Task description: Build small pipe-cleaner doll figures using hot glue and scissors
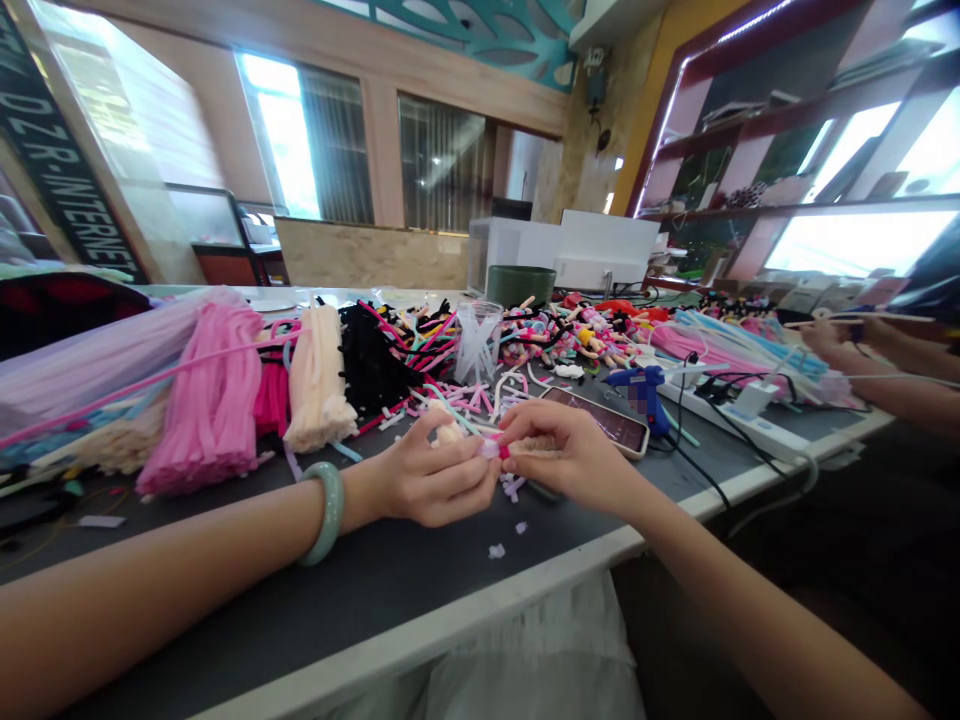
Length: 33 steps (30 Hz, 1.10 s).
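Close together over the grey table (420, 590), my left hand (446, 470) and my right hand (566, 455) pinch a small pipe-cleaner piece (493, 448) between them. Lilac and magenta fuzzy parts of it show between the fingertips, with cream parts on either side. My left fingers are closed around its lilac part, and my right thumb and forefinger grip its magenta end. Fingers hide much of the piece. Under and behind the hands lie short lilac pipe-cleaner scraps (513, 487). A phone (611, 425) lies just beyond my right hand.
Pink (202, 400), cream (319, 370) and black (375, 350) pipe-cleaner bundles lie left. Behind stand a clear cup (478, 345) of translucent sticks and piled small dolls (592, 340). Right are a blue glue gun (646, 400), a corded power strip (739, 425) and another person's hands (844, 350).
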Available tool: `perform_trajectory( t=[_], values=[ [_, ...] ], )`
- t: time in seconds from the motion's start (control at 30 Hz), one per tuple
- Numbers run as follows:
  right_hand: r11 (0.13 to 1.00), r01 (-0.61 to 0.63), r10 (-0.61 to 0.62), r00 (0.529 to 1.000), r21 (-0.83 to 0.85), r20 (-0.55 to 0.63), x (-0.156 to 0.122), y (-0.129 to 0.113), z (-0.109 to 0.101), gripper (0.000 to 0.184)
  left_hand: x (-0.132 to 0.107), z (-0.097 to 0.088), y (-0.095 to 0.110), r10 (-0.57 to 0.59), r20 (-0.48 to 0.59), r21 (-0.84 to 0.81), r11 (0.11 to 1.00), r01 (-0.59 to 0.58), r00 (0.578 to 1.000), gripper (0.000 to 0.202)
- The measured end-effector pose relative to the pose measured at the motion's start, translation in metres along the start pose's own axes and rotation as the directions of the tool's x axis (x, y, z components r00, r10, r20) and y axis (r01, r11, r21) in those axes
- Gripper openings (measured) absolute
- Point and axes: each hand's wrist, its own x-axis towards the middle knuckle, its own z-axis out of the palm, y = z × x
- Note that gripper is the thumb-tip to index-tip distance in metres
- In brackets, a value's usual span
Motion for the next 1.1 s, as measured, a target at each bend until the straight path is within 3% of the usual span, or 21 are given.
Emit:
perform_trajectory(
  t=[0.43, 0.73, 1.1],
  values=[
    [0.989, 0.099, -0.104, 0.993, -0.108, -0.049, 0.002, 0.000, 0.000, 0.012, 0.002, -0.001, 0.000, -0.054, 0.014, -0.021, 0.998, 0.054, 0.998, 0.012],
    [0.991, 0.090, -0.095, 0.994, -0.099, -0.055, 0.001, 0.003, 0.000, 0.012, 0.008, -0.004, -0.002, -0.044, 0.029, 0.001, 0.999, 0.044, 0.999, 0.010],
    [0.997, -0.053, 0.057, 0.996, 0.057, -0.066, 0.001, 0.007, 0.004, 0.010, 0.015, -0.006, -0.002, -0.144, 0.013, -0.086, 0.986, 0.144, 0.990, 0.009]
  ],
)
